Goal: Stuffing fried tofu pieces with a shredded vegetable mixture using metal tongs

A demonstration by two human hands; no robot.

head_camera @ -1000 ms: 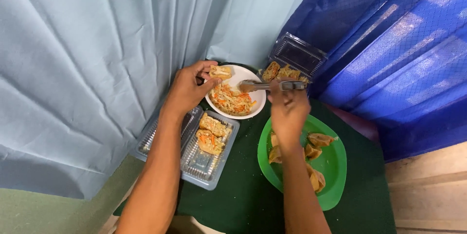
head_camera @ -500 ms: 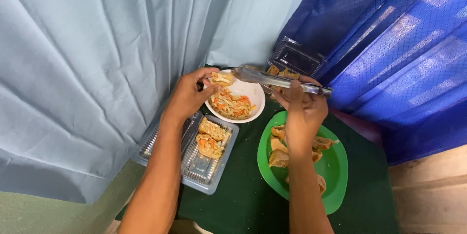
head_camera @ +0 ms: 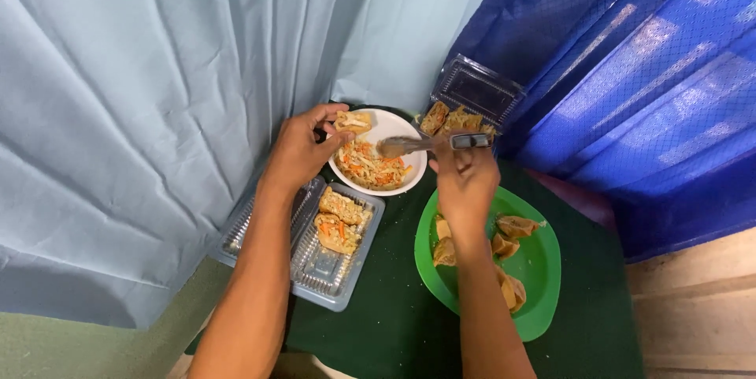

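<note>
Tongs (head_camera: 429, 143) now lower, over white bowl (head_camera: 394, 128)

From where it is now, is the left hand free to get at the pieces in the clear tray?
Probably yes. The left hand grips a filled piece at the white bowl's rim, so it is occupied, but the clear tray lies open just beside that forearm, its two pieces uncovered.

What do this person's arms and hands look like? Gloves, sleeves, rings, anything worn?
Both arms are bare along all of their visible length: no sleeve shows on either forearm. The left hand and the right hand wear no gloves. No watch, bracelet or ring can be seen on the wrists or fingers, though the fingers are small in this view, so a thin ring could go unnoticed.
</note>
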